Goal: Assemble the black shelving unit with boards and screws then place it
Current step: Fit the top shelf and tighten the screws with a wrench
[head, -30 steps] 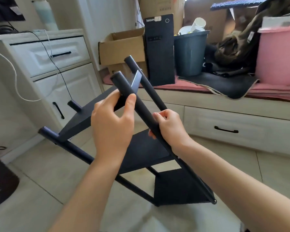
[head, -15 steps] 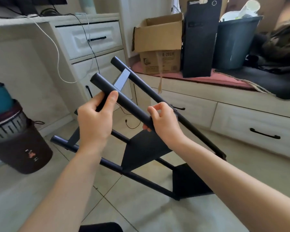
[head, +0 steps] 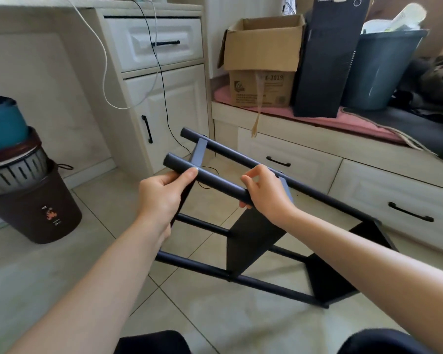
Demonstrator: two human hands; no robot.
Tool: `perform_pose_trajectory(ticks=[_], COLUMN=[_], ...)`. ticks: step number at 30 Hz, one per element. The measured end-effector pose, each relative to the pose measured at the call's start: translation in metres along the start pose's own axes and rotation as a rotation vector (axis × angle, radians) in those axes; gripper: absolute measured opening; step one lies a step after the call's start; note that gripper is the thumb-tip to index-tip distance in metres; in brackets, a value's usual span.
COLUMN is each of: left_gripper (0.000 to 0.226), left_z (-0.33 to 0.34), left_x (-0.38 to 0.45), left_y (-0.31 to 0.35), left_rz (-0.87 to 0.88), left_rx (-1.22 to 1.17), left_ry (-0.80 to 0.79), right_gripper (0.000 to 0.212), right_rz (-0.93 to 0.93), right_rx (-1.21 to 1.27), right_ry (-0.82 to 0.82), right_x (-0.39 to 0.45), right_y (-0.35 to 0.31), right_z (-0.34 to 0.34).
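While the black shelving unit (head: pixel 256 241) is held tipped over the tiled floor (head: pixel 108 272), a few things are worth watching, left to right. Far left, a brown bin (head: pixel 33 208) with a teal container (head: pixel 3 121) stacked on top is parked near the unit's raised end. Next over, a white cabinet (head: pixel 164 98) is draped with a white cord (head: pixel 105 62) and a thin black cable (head: pixel 164 93), which trails down behind the upper posts. The near post (head: pixel 215 182) is gripped by the left hand (head: pixel 164 198) close to its free end, thumb laid on top, and is wrapped lower down by the curled fingers of the right hand (head: pixel 264 195). Three boards look attached already, so placement is probably what's left. Over to the right, a cardboard box (head: pixel 264 62), a black PC tower (head: pixel 327 54) and a dark bin (head: pixel 384 70) are lined up on the window bench (head: pixel 317 139).

Risks, guessing: the cable could get snagged by a post end if the frame is swung, the bin stack could be knocked, and joints might be racked if screws are loose.
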State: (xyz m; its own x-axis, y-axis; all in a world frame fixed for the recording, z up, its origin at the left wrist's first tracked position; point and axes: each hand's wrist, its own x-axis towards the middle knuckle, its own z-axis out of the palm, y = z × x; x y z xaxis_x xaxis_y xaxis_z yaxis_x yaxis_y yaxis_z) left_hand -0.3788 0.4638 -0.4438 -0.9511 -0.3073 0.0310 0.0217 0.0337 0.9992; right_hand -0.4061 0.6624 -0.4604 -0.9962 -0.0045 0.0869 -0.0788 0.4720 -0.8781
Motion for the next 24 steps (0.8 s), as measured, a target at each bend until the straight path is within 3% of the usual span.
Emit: perform_pose_trajectory(ticks=[3,7,15,19,24], left_gripper=[0.008,0.026,0.030,0.039,0.053], left_z=[0.002,0.005,0.003,-0.004,-0.009], left_x=[-0.002,-0.011,-0.026,-0.033,-0.031], left_y=[-0.017,-0.046,-0.089,-0.110,-0.124], left_rz=[-0.168,-0.388,-0.563,-0.551,-0.419], left_rx=[0.023,-0.014,-0.090,0.148,0.660], left_ry=[-0.064,-0.068,-0.030,-0.079,-0.214], right_gripper=[0.008,0.009,0.009,0.011,0.012], right_rz=[0.005,-0.004,-0.017,-0.038,-0.059], right_rx=[-0.089,-0.174,-0.262,-0.340,-0.428], right_ry=[-0.035,-0.062,-0.138,-0.129,-0.095], right_x=[-0.002,-0.011,-0.017,-0.021,-0.032], right_y=[0.025,0.062,0.108,0.126,0.146], right_z=[-0.003,-0.001,0.017,0.026,0.033])
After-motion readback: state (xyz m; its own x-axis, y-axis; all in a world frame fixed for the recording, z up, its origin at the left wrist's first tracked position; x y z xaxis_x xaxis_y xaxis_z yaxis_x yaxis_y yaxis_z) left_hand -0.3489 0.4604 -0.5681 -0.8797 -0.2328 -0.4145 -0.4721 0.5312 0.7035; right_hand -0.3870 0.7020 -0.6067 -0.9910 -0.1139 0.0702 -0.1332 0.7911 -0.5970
